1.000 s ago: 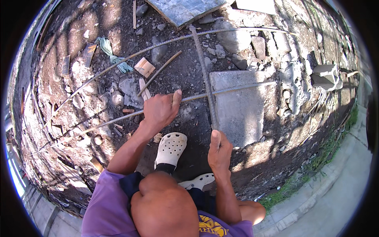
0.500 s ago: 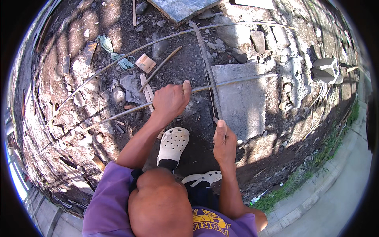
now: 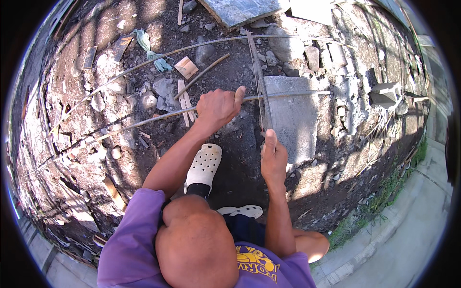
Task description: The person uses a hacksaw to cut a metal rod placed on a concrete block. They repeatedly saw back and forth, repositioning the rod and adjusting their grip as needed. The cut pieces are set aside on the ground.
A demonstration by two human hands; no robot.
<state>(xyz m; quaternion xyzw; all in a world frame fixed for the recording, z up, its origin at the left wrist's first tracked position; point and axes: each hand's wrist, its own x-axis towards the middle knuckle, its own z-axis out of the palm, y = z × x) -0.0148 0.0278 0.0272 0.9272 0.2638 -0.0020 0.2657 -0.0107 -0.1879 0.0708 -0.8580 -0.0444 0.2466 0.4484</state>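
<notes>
My left hand (image 3: 220, 110) is closed around a long, thin steel rod (image 3: 170, 114), pressing it low over the dirt. In my right hand (image 3: 274, 158) is the near end of a hacksaw (image 3: 261, 89), its handle mostly hidden by my fingers. The saw points away from me and crosses the rod just right of my left hand, its thin blade beside the thicker frame. Under the rod's right part lies a grey concrete slab (image 3: 293, 125). A second long rod (image 3: 144, 63) curves across the ground farther off, near the saw's far end.
Stones, wood scraps and a stick (image 3: 204, 74) litter the dirt. A pale green cloth strip (image 3: 151, 55) lies far left, a flat board (image 3: 242, 10) at the top. To the right stands a grey angular piece (image 3: 386, 96). My white clog (image 3: 205, 164) is below my left hand.
The view has shifted slightly. Against the slab, my right hand sits a little farther forward with the hacksaw. My left hand keeps its hold on the rod.
</notes>
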